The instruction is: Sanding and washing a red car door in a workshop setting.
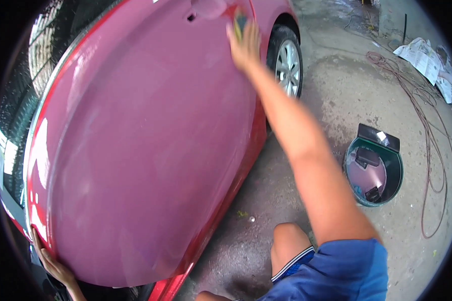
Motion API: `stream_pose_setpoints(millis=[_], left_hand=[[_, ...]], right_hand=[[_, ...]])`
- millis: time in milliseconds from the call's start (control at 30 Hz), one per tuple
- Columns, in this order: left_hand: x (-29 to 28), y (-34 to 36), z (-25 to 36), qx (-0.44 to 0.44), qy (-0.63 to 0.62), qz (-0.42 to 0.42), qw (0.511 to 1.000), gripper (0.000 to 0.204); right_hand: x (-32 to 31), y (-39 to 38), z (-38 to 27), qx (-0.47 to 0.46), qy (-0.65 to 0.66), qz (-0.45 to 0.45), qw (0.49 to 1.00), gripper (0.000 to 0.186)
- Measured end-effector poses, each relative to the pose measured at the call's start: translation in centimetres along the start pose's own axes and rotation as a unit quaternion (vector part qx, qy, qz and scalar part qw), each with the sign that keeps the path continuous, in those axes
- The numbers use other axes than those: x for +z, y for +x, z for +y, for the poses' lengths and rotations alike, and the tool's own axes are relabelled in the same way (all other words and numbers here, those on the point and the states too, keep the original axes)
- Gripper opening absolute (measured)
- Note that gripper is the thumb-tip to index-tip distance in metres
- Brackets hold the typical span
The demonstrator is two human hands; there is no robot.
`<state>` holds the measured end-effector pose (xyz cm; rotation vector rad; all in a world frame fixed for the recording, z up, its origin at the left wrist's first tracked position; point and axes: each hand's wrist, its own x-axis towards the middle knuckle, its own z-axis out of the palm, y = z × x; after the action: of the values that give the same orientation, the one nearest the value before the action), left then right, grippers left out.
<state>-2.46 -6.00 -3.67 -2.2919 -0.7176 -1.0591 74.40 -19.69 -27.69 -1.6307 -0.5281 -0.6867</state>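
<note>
A red car door (140,140), coated in a dull pinkish film, fills the left and centre. My right hand (243,45), slightly blurred, is at its upper far part, closed on a yellow and dark pad (239,27) pressed to the paint near the door's far seam. A small dark opening in the door lies just left of that. At lower left, my left hand (50,256) rests with fingers stretched along the door's outer edge.
A car wheel (288,67) is beyond my forearm. On the stained concrete floor (336,100) stand a green bucket (396,178) holding cloudy pink water and dark objects, coiled hoses (427,145) and crumpled newspaper (422,62). My knee (289,241) shows below.
</note>
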Motion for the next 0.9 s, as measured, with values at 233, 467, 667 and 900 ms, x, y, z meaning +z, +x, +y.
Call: stream_pose_setpoints(millis=[233, 467, 667, 900], left_hand=[[-1.0, 0.0, -0.5, -0.018, 0.020, -0.015, 1.000, 0.056], [0.5, 0.6, 1.0, -0.007, 0.002, 0.006, 1.000, 0.055], [0.4, 0.4, 1.6, 0.028, 0.014, 0.020, 0.999, 0.052], [1.1, 0.1, 0.3, 0.032, 0.041, 0.056, 0.997, 0.044]], right_hand=[[-0.2, 0.5, -1.5, 0.017, 0.079, -0.004, 0.997, 0.107], [-2.4, -29.8, 1.0, 0.205, 0.103, -0.080, 0.970, 0.096], [-7.3, -39.6, 0.2, 0.323, 0.317, -0.240, 0.859, 0.080], [-16.9, -41.7, -3.4, 0.611, 0.458, -0.001, 0.646, 0.042]])
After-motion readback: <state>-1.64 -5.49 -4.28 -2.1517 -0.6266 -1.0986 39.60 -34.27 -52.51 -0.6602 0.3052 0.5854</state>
